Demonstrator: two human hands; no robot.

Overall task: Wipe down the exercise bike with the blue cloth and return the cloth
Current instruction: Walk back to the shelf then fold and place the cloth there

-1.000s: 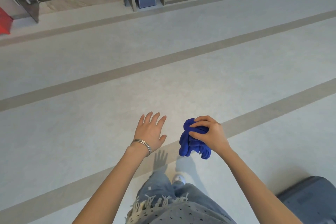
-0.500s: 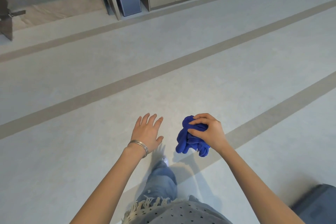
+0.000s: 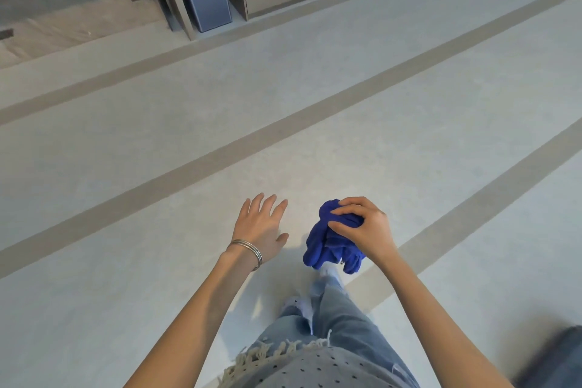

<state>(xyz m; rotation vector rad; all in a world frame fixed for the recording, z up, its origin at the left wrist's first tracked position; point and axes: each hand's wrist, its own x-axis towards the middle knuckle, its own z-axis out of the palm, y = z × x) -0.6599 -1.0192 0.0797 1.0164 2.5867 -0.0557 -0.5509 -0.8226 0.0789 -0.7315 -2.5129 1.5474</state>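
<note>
R hand [image 3: 362,230] grips bunched blue cloth [image 3: 330,242] | L hand [image 3: 261,227] flat, fingers splayed, holds nothing

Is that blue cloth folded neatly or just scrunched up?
Scrunched up: the blue cloth hangs in a bunched wad from the right hand, whose fingers curl round it.

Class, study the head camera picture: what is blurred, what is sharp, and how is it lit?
Head view: the dark object in the bottom right corner is smeared by blur; the left hand, right hand and blue cloth are sharp; the floor is softly, evenly lit, without hard shadows.
</note>
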